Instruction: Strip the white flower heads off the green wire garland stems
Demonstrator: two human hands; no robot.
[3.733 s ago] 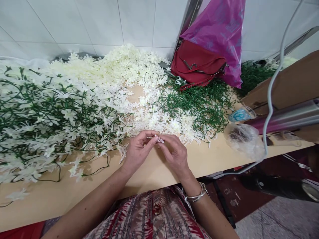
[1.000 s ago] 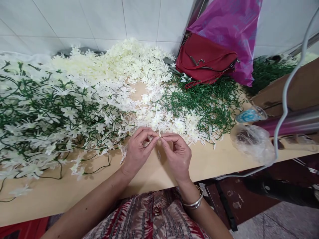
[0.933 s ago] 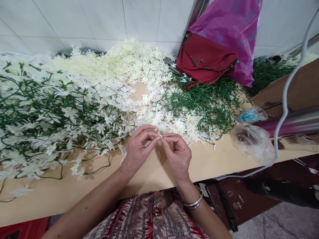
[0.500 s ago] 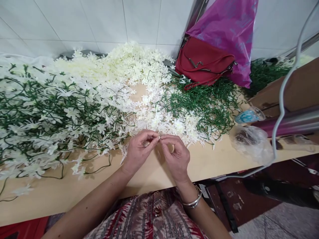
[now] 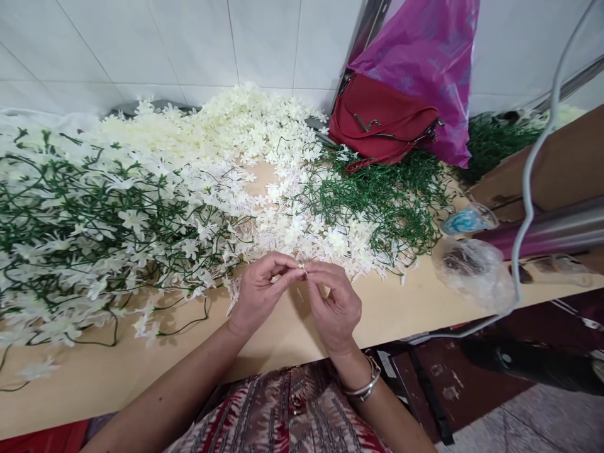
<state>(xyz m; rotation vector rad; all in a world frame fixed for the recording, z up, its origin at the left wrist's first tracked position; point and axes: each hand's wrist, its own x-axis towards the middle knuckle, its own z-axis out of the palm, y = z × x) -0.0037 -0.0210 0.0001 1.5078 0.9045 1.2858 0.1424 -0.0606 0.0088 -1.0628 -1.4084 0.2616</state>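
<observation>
My left hand (image 5: pixel 267 286) and my right hand (image 5: pixel 335 302) meet fingertip to fingertip above the table's front part. Between the pinched fingertips is a tiny pale flower piece (image 5: pixel 302 267), mostly covered by the fingers, with thin pale strands hanging below. Just beyond the hands lie loose white petals and strands (image 5: pixel 292 229). Green stems (image 5: pixel 396 201) form a tangled heap to the right. At the left spreads a large pile of white flowers on green stems (image 5: pixel 136 220). Cream blossoms (image 5: pixel 250 119) are heaped behind.
A red bag (image 5: pixel 382 123) and a purple plastic bag (image 5: pixel 438 69) rest against the tiled wall. On the right are a cup with blue contents (image 5: pixel 465 220), a clear plastic bag (image 5: pixel 472 270), a cardboard box (image 5: pixel 552 163) and a hanging pale cable (image 5: pixel 528 182).
My fingertips have shifted slightly, and the right fingers now press closer over the small piece at the left fingertips. The view has moved a little.
</observation>
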